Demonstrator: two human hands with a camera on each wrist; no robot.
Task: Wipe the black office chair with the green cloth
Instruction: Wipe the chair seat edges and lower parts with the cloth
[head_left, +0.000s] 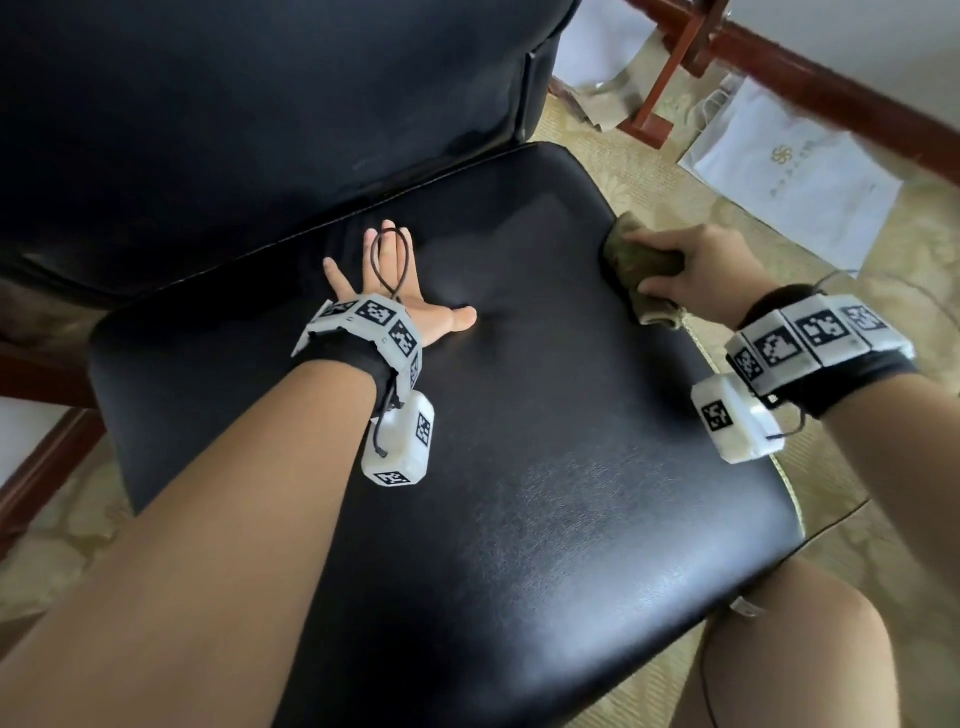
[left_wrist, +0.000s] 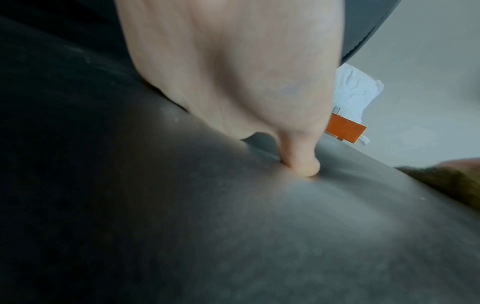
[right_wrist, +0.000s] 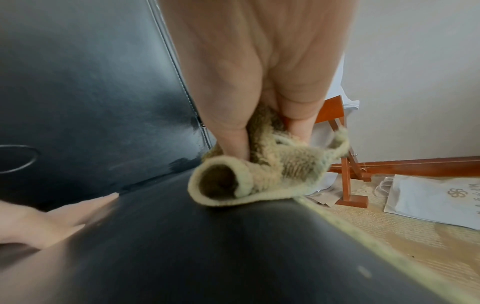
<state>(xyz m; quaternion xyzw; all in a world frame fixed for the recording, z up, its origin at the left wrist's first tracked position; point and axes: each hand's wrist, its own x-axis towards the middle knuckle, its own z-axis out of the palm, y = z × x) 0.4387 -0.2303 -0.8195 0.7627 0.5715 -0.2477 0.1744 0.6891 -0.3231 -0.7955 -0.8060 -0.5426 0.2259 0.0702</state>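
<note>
The black leather chair seat fills the head view, with its backrest behind. My left hand lies flat on the seat near the backrest, fingers spread, thumb pressing into the leather. My right hand grips the bunched olive-green cloth at the seat's right edge. In the right wrist view the cloth is rolled and pinched between thumb and fingers, resting on the seat close to its piped edge.
Patterned beige carpet lies to the right. A white paper bag and a red-brown wooden stand sit on the floor beyond the seat's right corner. My bare knee is at the seat's front right.
</note>
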